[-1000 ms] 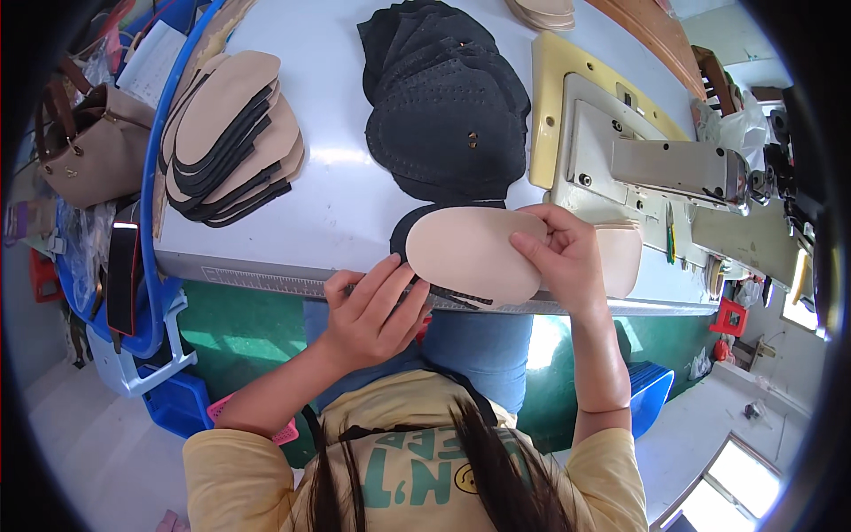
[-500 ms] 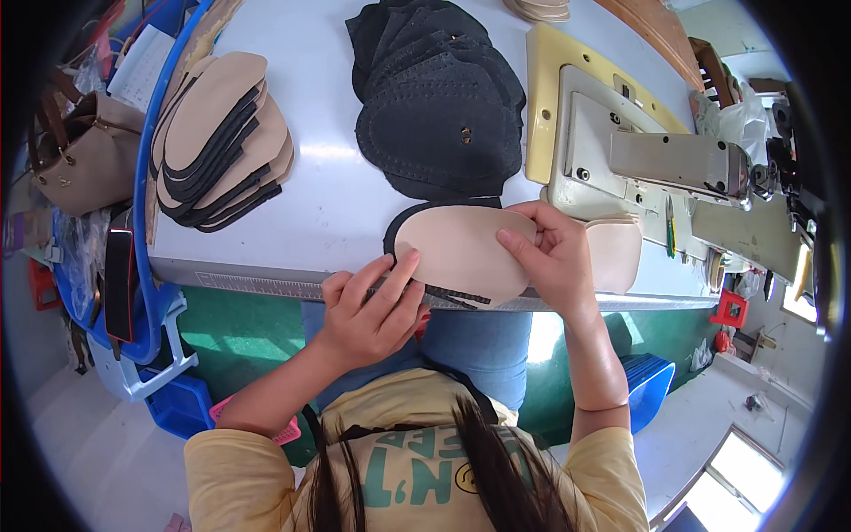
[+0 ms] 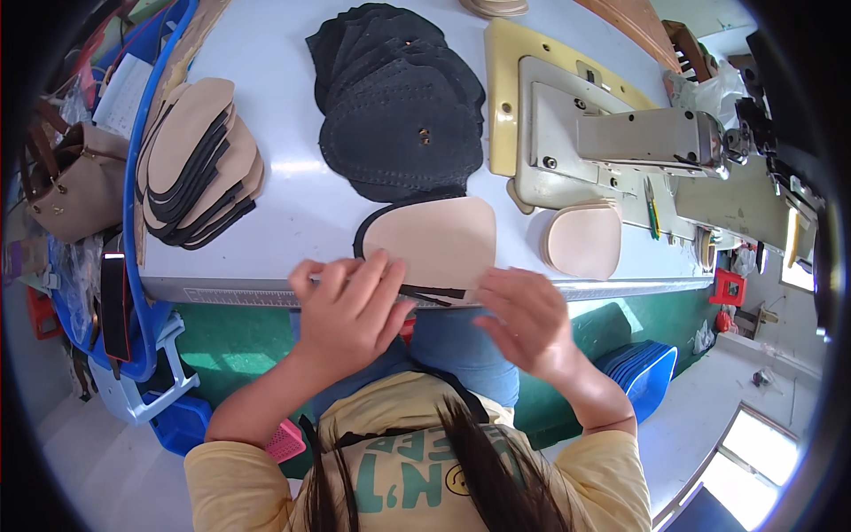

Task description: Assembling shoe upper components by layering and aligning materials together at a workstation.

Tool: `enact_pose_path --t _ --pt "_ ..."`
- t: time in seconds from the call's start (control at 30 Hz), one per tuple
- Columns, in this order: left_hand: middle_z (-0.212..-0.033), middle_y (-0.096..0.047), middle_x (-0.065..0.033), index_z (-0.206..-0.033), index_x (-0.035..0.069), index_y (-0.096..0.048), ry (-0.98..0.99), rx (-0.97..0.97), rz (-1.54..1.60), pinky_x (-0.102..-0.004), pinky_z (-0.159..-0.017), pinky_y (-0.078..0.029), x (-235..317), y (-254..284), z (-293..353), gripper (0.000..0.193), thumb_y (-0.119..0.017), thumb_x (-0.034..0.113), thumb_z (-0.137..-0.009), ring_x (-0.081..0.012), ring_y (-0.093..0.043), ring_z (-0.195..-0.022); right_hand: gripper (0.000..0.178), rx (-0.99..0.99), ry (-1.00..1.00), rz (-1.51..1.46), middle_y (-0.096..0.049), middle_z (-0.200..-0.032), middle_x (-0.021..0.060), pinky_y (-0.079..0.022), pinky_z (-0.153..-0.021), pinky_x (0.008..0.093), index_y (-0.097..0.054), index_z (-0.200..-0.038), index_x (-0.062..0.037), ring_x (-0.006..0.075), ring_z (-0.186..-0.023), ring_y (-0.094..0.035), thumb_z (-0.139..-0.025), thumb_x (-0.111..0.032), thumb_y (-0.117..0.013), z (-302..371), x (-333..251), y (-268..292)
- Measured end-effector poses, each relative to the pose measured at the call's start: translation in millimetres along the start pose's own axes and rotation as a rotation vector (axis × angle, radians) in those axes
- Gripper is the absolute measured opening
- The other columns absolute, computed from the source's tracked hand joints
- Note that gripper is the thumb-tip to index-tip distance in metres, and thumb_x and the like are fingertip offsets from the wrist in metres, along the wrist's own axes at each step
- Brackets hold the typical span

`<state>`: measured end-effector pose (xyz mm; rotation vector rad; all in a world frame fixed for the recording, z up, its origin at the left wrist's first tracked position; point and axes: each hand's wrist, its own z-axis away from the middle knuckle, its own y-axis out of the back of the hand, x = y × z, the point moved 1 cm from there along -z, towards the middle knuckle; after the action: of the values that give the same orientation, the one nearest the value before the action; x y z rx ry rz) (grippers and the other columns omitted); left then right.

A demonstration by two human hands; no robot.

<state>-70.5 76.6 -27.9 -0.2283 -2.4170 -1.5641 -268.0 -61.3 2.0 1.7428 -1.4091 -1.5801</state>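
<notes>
At the front edge of the white worktop (image 3: 292,204), the beige, rounded, leather-like panel (image 3: 434,235) overlaps a black, curved-edged piece (image 3: 360,238), probably best kept aligned by light fingertip pressure from the left hand (image 3: 346,306), grip unclenched, while the right hand (image 3: 530,324) has its grip released.

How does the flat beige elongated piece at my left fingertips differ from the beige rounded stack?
The flat beige elongated piece looks longer than the beige rounded stack. The piece lies over black material; the stack sits on the white tabletop. Your left hand overlaps the piece; neither hand covers the stack. Both are beige.
</notes>
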Motion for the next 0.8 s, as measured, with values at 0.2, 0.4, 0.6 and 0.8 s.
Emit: enact_pose_path --t 0.2,0.4,0.6,0.8 --pt "-0.113 -0.055 -0.0107 -0.116 0.006 -0.06 -0.073 0.119 0.159 -0.0465 -0.092 -0.036 -45.1 6.8 -76.2 0.048 -0.074 0.022 -0.074 -0.0297 -0.052 -0.1 0.025 0.203 -0.319 0.382 -0.062 -0.109 0.0164 -0.047 -0.088 0.0369 -0.063 -0.108 0.0016 0.031 -0.102 -0.06 -0.083 0.002 -0.059 7.6 62.9 73.5" --pt "-0.122 -0.047 -0.0121 -0.13 0.007 -0.052 0.093 0.023 0.045 -0.0424 -0.091 -0.042 -70.0 -12.0 -104.6 0.078 -0.084 0.028 -0.062 -0.0316 -0.047 -0.106 0.029 0.103 -0.324 0.425 -0.057 -0.11 0.0163 -0.046 -0.089 0.0382 -0.061 -0.113 -0.0005 0.0325 -0.103 -0.056 -0.084 0.0 -0.059 18.1 89.0 66.5" --pt "-0.115 -0.048 -0.0101 -0.129 0.008 -0.054 0.094 0.131 -0.004 -0.0402 -0.086 -0.043 -67.5 -12.5 -101.1 0.077 -0.085 0.025 -0.061 -0.03 -0.047 -0.101 0.026 0.189 -0.3 0.539 -0.058 -0.107 0.0167 -0.048 -0.086 0.0397 -0.062 -0.11 -0.0017 0.0321 -0.099 -0.057 -0.084 0.0 -0.06 23.1 93.1 60.3" --pt "-0.1 -0.052 -0.0081 -0.121 0.008 -0.059 -0.017 0.23 -0.056 -0.0332 -0.074 -0.042 -64.4 -3.8 -102.7 0.053 -0.077 0.008 -0.071 -0.0271 -0.05 -0.09 0.024 0.196 -0.226 0.555 -0.06 -0.106 0.0157 -0.049 -0.084 0.0392 -0.062 -0.107 -0.0009 0.033 -0.097 -0.06 -0.083 0.002 -0.061 20.6 94.3 57.9"
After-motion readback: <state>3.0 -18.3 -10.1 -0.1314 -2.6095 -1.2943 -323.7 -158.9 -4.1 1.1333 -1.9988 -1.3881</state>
